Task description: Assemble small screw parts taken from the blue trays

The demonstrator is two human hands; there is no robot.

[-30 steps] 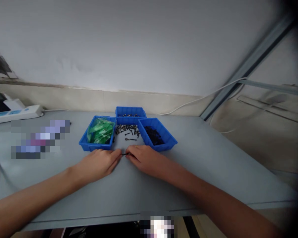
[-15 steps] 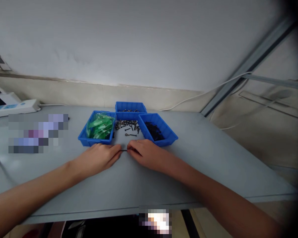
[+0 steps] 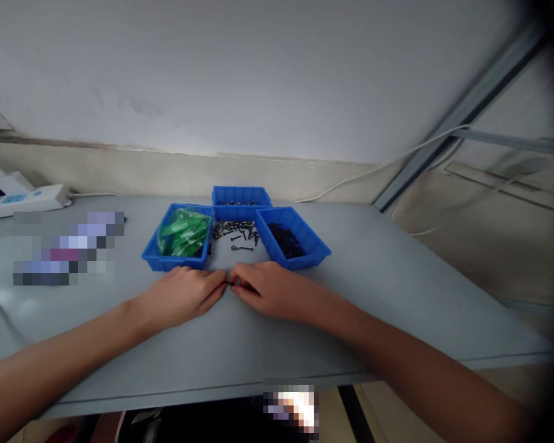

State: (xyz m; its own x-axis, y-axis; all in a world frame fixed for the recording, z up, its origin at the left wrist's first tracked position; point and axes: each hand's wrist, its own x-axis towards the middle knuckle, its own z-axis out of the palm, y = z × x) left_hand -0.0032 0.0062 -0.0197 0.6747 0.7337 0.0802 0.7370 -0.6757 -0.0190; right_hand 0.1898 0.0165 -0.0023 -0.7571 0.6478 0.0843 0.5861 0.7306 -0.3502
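Dim, greyish light lies over the wall (image 3: pixel 258 80) and counter (image 3: pixel 425 301), with a pale sheen at the counter's left. Soft shadow darkens the right forearm (image 3: pixel 397 354). Black vignetting swallows the right edge; blocky pixels mask one patch (image 3: pixel 69 249) on the counter and another (image 3: pixel 292 409) below.

Smooth, faintly shiny plastic forms the blue rectangular bin left of centre (image 3: pixel 166 263), the blue rectangular bin right of centre (image 3: pixel 307 234) and the blue rectangular bin at mid-frame (image 3: pixel 240 195). The green bundle in clear plastic film (image 3: pixel 182 234) looks glossy and crinkled. The slim screw-like pieces (image 3: pixel 233 229) look metallic. The flat grey tabletop (image 3: pixel 240 351) is smooth, softly sheened; the pale upper wall (image 3: pixel 258 80), matt.
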